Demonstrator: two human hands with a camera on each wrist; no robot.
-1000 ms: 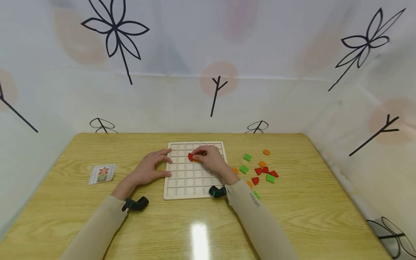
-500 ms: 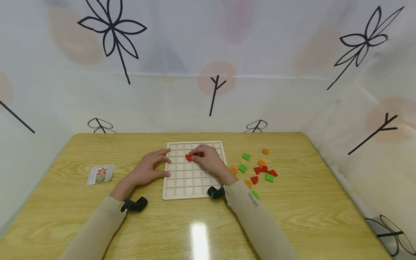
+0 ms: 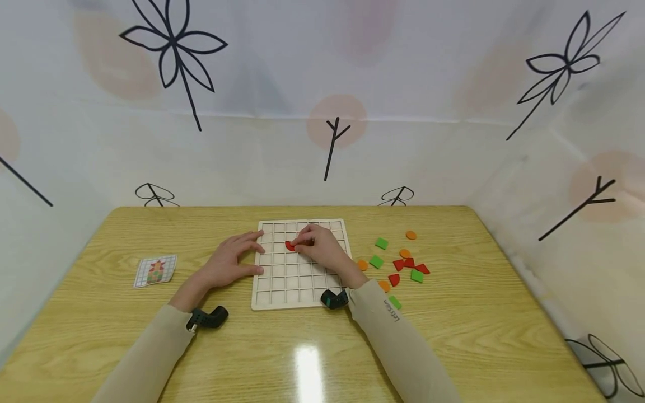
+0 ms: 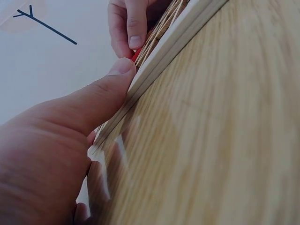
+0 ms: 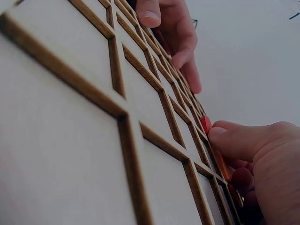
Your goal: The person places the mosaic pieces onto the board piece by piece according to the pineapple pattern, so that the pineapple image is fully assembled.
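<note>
A pale wooden grid board point(image 3: 278, 282) lies on the table, split by thin ridges into square cells. My right hand point(image 3: 322, 246) is over its upper middle, thumb and fingertips pinching a red quarter-round tile point(image 3: 289, 245) at one of the cells. In the right wrist view, the red tile's edge point(image 5: 205, 123) shows at the thumb tip, and an orange piece point(image 5: 223, 164) sits in the grid under the fingers. My left hand point(image 3: 234, 260) rests at the board's left side, fingers spread, with fingertips and thumb touching the rim.
Right of the board lie loose tiles: orange discs point(image 3: 405, 253), green squares point(image 3: 376, 261) and red quarter-rounds point(image 3: 394, 279). On the left is a pattern card point(image 3: 155, 271) printed with a coloured figure on a grid. A patterned white cloth point(image 3: 262, 162) hangs behind the table.
My right hand has shifted the red tile slightly left and down, and less of it shows beyond the fingertips. My left hand stays at the board's edge.
</note>
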